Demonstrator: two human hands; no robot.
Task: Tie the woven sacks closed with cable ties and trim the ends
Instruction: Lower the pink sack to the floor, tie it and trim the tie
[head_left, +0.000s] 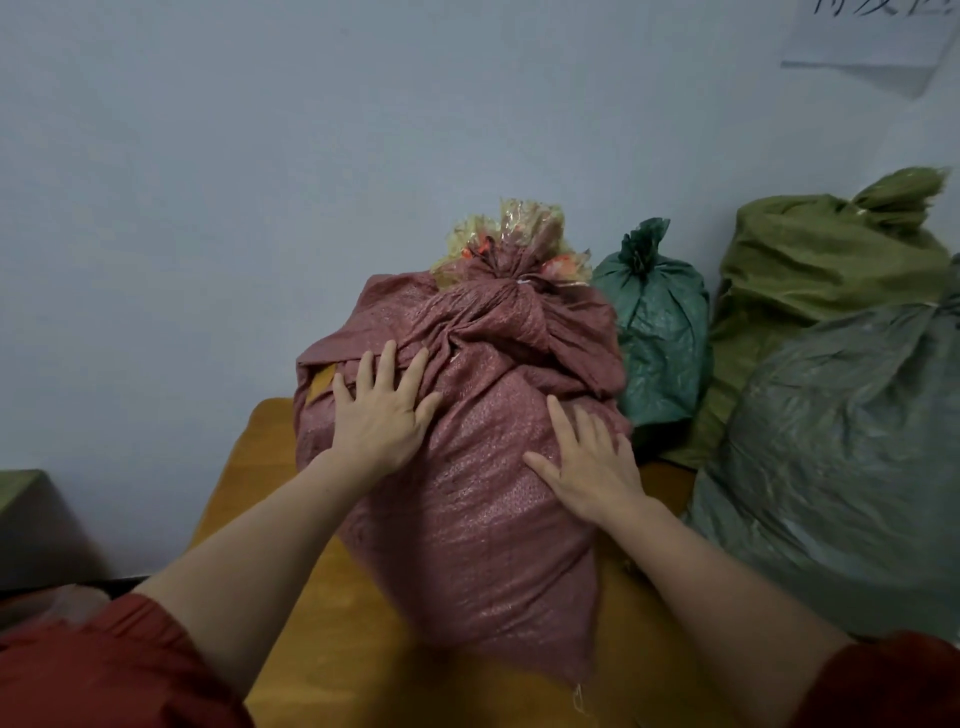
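Fingers (385, 366) flat on red sack (467, 519)

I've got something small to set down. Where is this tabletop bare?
Bare: the strip of orange wooden table left of the red woven sack, and the near edge in front of it. Crowded on the right: the small dark green sack, olive green sack and large grey-green sack stand close, leaving only a narrow gap of table.

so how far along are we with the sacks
Done: the red sack is cinched at its neck, like the dark green sack and olive sack beside it. In hand: left hand and right hand press flat on it. Left: no untied sack shows.
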